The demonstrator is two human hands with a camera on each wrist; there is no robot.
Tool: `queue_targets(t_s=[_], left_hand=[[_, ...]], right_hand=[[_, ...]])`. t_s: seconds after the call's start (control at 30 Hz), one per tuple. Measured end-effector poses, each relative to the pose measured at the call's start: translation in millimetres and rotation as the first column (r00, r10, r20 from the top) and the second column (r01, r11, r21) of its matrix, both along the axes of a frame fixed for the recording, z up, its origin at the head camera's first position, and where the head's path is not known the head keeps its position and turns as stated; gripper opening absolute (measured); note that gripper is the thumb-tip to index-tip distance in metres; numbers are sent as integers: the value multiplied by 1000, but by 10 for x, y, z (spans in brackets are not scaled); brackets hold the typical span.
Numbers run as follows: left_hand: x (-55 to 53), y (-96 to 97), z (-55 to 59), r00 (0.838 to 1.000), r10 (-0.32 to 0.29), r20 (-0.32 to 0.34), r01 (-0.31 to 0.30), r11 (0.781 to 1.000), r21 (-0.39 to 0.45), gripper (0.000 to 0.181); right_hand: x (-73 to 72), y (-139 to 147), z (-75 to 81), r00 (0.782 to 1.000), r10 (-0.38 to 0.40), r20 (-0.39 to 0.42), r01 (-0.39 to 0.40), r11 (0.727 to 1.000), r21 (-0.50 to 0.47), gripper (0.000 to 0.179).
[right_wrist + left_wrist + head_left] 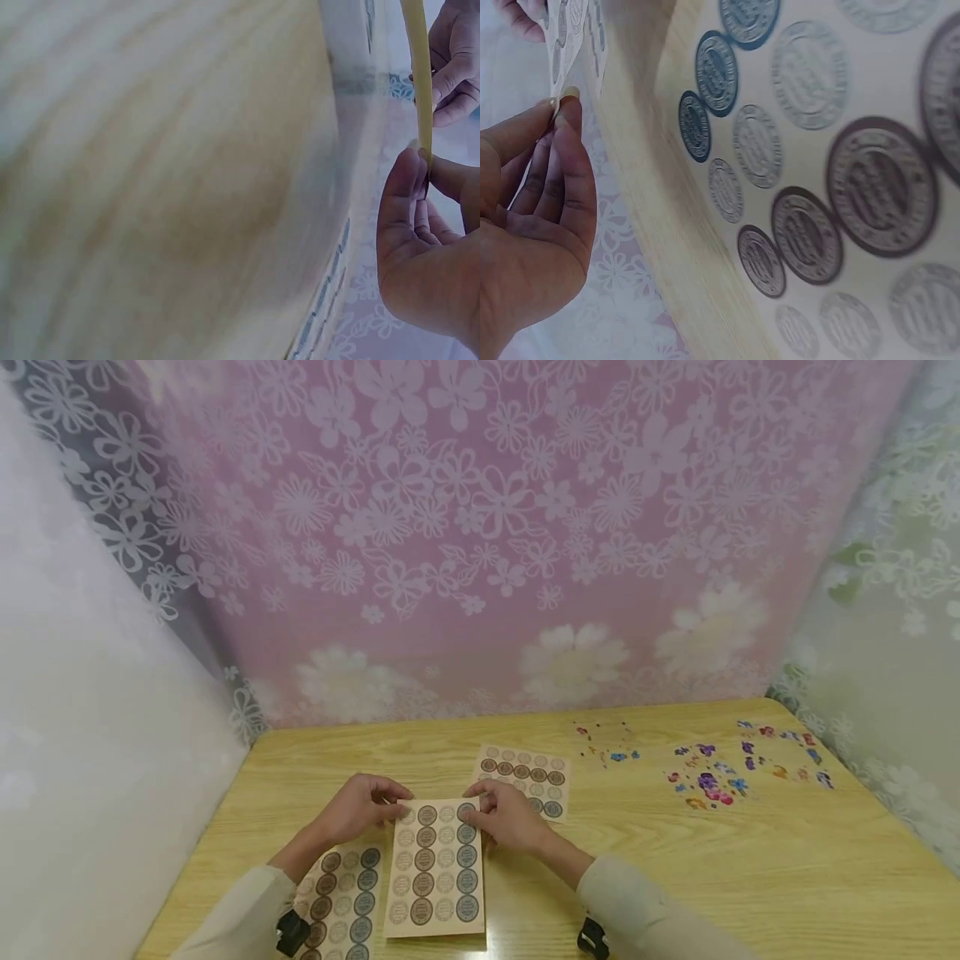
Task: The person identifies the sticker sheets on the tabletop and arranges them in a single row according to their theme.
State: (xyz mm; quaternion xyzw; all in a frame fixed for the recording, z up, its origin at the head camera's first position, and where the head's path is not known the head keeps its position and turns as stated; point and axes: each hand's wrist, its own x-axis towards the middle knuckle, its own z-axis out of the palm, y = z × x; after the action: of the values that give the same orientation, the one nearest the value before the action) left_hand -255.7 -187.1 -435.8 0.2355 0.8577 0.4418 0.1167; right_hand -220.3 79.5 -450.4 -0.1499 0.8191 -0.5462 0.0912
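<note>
A tan sheet of round stickers, with pale, brown and blue columns, is held between the two hands. My left hand pinches its top left corner between thumb and fingers. At the top right corner my right hand grips the sheet, thumb in front. The left wrist view shows the left hand with the sheet nearly edge-on. In the right wrist view the right hand pinches the sheet's thin edge. A similar sticker sheet lies flat beside the left forearm.
Another sticker sheet lies beyond the right hand, partly covered by it. Colourful flower stickers are spread at the right of the wooden table. Flower-patterned curtains stand behind and at both sides.
</note>
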Motion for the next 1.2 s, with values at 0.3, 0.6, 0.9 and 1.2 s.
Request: queue_targets(t_s=[0.3,0.6,0.9,1.2], left_hand=[[132,-81,-6,999,-40,17,41,999,-15,22],[207,-80,-80,999,-44,4,44,997,-56,18],[214,-108,-139,998,-58,-27,55,994,-98,16],[236,-125,-171,993,-83,-80,67,981,-185,14]], right_hand=[[73,-59,-82,998,56,-25,-54,995,81,30],[120,-100,-134,999,46,-3,-45,989,142,27],[147,-160,-173,999,26,-38,-17,974,224,24],[174,-201,-196,996,27,-88,2,950,312,23]])
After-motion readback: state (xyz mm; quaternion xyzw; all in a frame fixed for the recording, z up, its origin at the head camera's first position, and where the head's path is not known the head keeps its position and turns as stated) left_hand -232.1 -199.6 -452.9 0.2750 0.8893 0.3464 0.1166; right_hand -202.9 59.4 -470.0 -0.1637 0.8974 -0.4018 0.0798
